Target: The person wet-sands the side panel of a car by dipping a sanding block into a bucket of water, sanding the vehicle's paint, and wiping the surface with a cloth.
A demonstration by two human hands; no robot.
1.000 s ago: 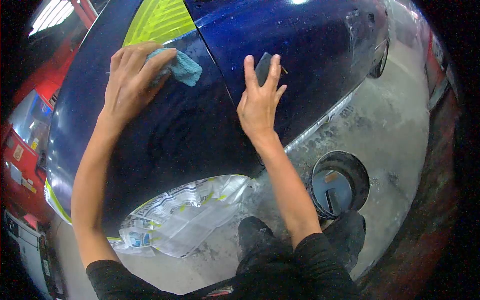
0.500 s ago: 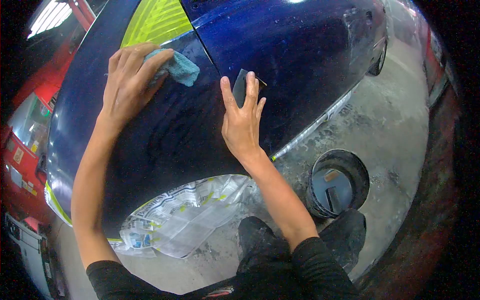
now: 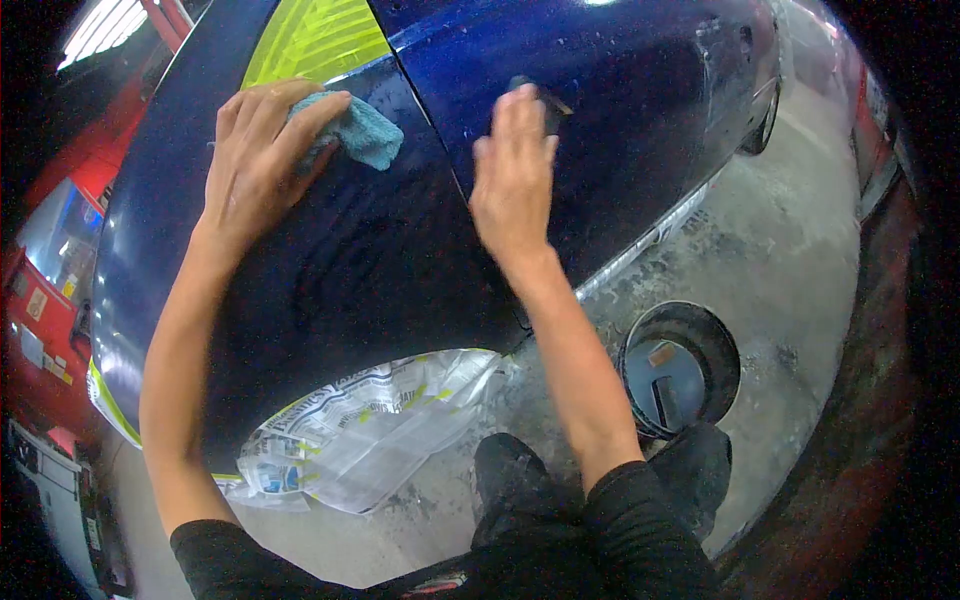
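My left hand is curled round a folded light-blue cloth, resting against the dark blue car body. Its fingertips lie just below a patch covered in yellow-green tape. Across the panel gap, my right hand presses a thin dark sheet that looks like sandpaper to the blue door panel. Motion blurs these fingers, which lie over the sheet and hide most of it. Small wet specks show on the paint nearby.
On the grey floor beside my knees stands a black bucket of greyish water, with a dark block and a small brown piece inside. Printed masking plastic covers the wheel area. Red equipment stands at left.
My right hand has slid up and to the right with the dark sheet, past the panel gap and onto the door. My left hand and the cloth have hardly moved.
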